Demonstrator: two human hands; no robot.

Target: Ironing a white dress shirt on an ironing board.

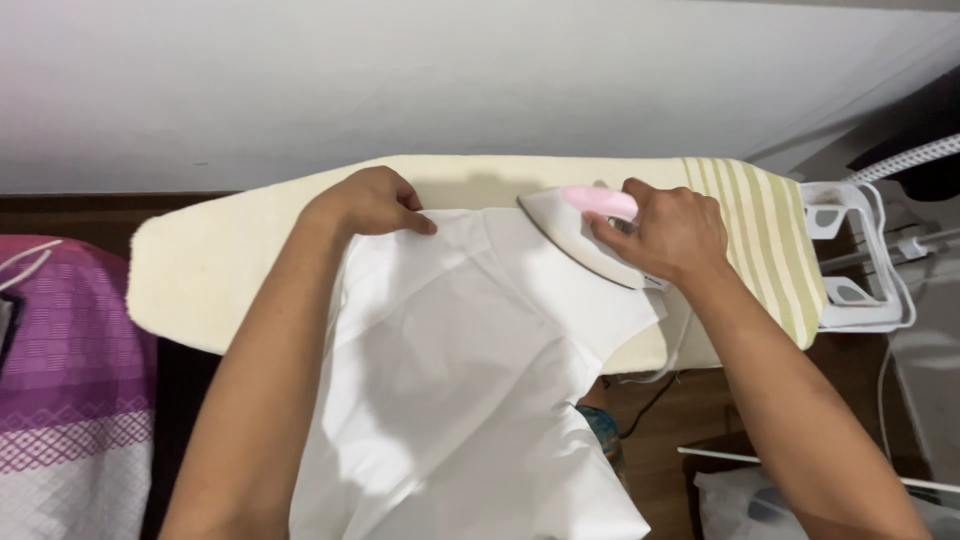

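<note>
A white garment is being spread over a cream ironing board, its lower part hanging off the near edge. The right hand is being kept closed around the pink handle of a white iron resting on the cloth. The left hand is being pressed, fingers curled, onto the garment's upper edge. A white iron rest is being shown at the striped end.
</note>
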